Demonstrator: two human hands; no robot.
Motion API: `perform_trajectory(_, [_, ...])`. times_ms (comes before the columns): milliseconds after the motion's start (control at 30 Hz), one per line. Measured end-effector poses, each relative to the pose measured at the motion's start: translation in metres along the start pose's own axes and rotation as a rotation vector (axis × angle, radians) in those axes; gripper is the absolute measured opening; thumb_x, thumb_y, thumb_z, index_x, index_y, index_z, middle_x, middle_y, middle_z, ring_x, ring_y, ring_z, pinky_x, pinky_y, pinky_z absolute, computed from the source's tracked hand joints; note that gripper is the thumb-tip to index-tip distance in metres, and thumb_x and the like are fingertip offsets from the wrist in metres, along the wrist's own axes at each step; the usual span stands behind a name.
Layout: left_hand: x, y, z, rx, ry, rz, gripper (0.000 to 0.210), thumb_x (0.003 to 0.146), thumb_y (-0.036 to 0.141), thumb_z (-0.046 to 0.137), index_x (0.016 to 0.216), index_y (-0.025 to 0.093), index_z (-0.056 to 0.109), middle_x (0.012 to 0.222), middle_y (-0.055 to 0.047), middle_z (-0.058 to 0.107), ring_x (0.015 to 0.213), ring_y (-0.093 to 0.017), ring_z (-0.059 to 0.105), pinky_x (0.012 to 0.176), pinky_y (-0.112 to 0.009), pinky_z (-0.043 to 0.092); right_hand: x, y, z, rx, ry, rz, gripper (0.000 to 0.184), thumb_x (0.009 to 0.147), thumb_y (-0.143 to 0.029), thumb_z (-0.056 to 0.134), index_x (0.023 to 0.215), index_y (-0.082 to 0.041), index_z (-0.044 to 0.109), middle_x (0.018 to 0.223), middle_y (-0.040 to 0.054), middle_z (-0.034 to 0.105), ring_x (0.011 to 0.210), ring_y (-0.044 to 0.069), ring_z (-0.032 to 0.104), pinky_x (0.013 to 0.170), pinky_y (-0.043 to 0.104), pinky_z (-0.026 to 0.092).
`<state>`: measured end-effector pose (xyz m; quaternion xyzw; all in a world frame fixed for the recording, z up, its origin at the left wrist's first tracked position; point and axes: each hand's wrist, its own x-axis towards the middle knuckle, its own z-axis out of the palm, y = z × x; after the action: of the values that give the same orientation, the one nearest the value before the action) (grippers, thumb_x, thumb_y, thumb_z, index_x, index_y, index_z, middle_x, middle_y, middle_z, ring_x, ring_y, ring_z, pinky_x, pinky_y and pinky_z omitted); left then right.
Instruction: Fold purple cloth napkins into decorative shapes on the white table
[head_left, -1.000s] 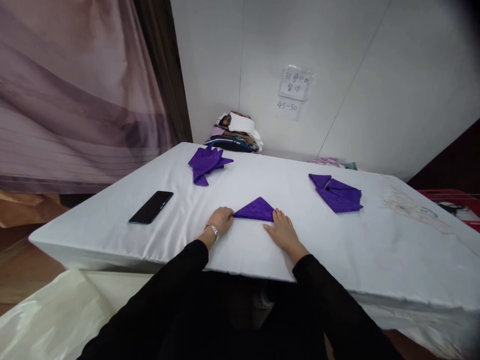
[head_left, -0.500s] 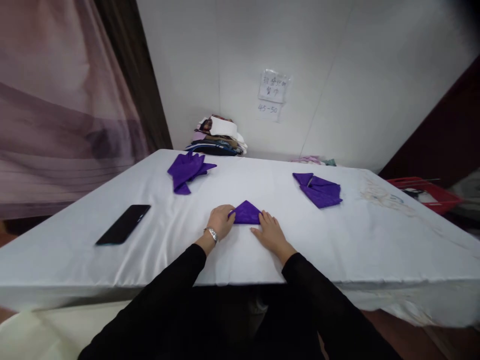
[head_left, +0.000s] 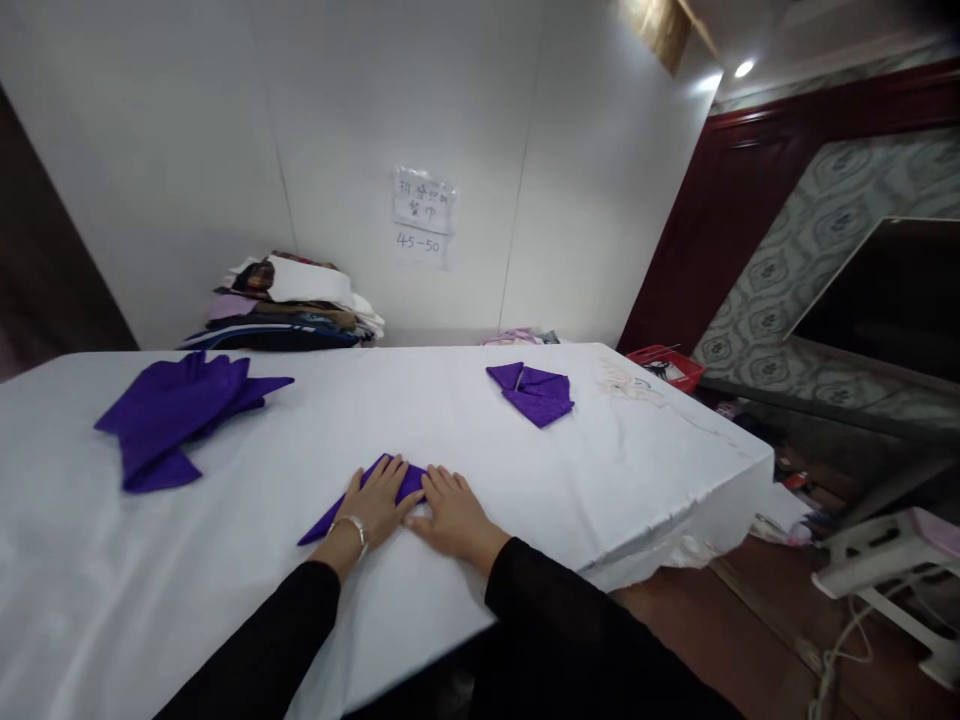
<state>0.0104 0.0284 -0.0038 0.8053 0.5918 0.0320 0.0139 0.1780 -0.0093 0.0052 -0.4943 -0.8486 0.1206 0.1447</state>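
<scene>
A folded purple cloth napkin (head_left: pixel 324 524) lies flat on the white tablecloth (head_left: pixel 420 410), partly covered by both hands. My left hand (head_left: pixel 375 500) rests on top of it with fingers spread, a silver bracelet at the wrist. On the cloth's right end lies my right hand (head_left: pixel 454 515), flat, fingers stretched forward and its thumb beside the left thumb. Further left stands a fanned purple napkin (head_left: pixel 180 415). Toward the back right sits another folded purple napkin (head_left: pixel 536 393).
A pile of folded fabrics (head_left: pixel 300 300) stands along the wall behind the table. A paper sign (head_left: pixel 424 215) hangs on that wall. Beyond the table's right end are a red basket (head_left: pixel 679 370) and a white stool (head_left: pixel 892 560).
My view has swung right, and the phone has left the picture. My left hand has gone from pinching the napkin's left corner to lying flat on it. The napkin now extends further left.
</scene>
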Motion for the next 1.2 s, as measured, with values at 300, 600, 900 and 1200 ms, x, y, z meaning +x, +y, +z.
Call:
perform_trajectory(300, [0.002,-0.002,0.005,-0.001,0.011,-0.017,0.071,0.084,0.058,0.025,0.14,0.014,0.027,0.148,-0.007,0.023,0.137,-0.025,0.013,0.108,-0.051,0.012,-0.018,0.014,-0.011,0.001,-0.027,0.019,0.073,0.087,-0.058,0.031,0.141,-0.01,0.022,0.147,0.0123,0.023,0.136,0.023,0.014,0.11,0.045,0.01])
perform_trajectory(600, [0.001,-0.001,0.005,0.006,0.005,-0.018,0.069,0.085,0.057,0.024,0.14,0.015,0.028,0.148,-0.007,0.022,0.137,-0.026,0.013,0.108,-0.051,0.012,-0.035,0.023,-0.015,-0.044,-0.093,0.054,0.072,0.088,-0.058,0.029,0.142,-0.012,0.019,0.148,0.012,0.019,0.137,0.024,0.011,0.109,0.049,0.006])
perform_trajectory(900, [-0.005,0.005,-0.005,-0.009,-0.014,-0.017,0.064,0.086,0.051,0.026,0.14,0.016,0.028,0.148,-0.007,0.021,0.137,-0.025,0.013,0.108,-0.051,0.01,-0.018,-0.007,-0.033,0.006,-0.027,-0.003,0.074,0.087,-0.06,0.027,0.142,-0.01,0.021,0.149,0.014,0.012,0.138,0.024,0.005,0.11,0.047,0.005])
perform_trajectory(1200, [-0.007,0.002,0.0,0.037,-0.043,0.018,0.056,0.086,0.035,0.032,0.14,0.023,0.027,0.149,-0.006,0.021,0.138,-0.025,0.009,0.107,-0.051,0.009,0.034,-0.023,-0.008,0.126,-0.126,-0.057,0.075,0.087,-0.059,0.029,0.143,-0.011,0.014,0.149,0.013,0.016,0.137,0.023,0.01,0.109,0.046,0.007])
